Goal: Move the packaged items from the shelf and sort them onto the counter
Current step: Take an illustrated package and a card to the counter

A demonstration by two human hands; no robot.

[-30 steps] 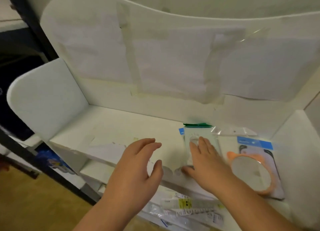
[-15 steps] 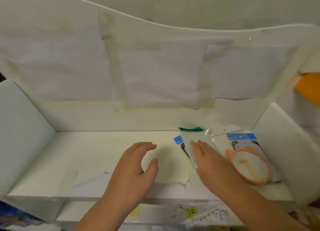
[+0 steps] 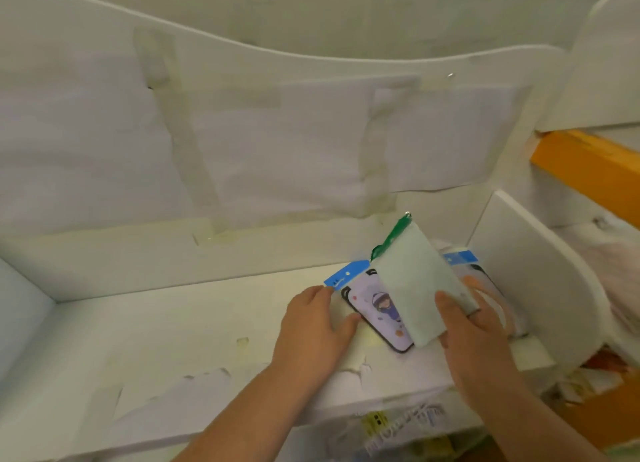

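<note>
We see our right hand (image 3: pixel 474 337) pinching a pale green packet (image 3: pixel 415 288) with a dark green header: the thumb lies across its lower face and the fingers curl behind its right edge. The packet is tilted up off the shelf (image 3: pixel 173 323), its green top pointing away from the fingertips toward the taped back wall (image 3: pixel 242 132), its lower corner just beside the base of our thumb.

Our left hand (image 3: pixel 311 326) rests on the shelf with fingers fairly straight and close together. Its fingertips touch the left edge of a phone case packet (image 3: pixel 377 309), which lies flat, and the index tip sits right at that packet's blue header card (image 3: pixel 346 277). We cannot tell whether any finger is curled under the edge. The cartoon figure printed on the case shows between our two hands, and the lifted green packet covers the case's right side.

Beyond the right hand's fingers, another packet with a blue header (image 3: pixel 459 256) lies flat on the shelf, holding a round orange-rimmed item (image 3: pixel 491 295) that our knuckles partly hide. It sits just beside the white side panel (image 3: pixel 540 288) at the shelf's right end.

Below our wrists, on a lower level, more clear-wrapped packets (image 3: pixel 398 423) show, too blurred to identify. An orange beam (image 3: pixel 588 163) runs past the panel, far to the right.
</note>
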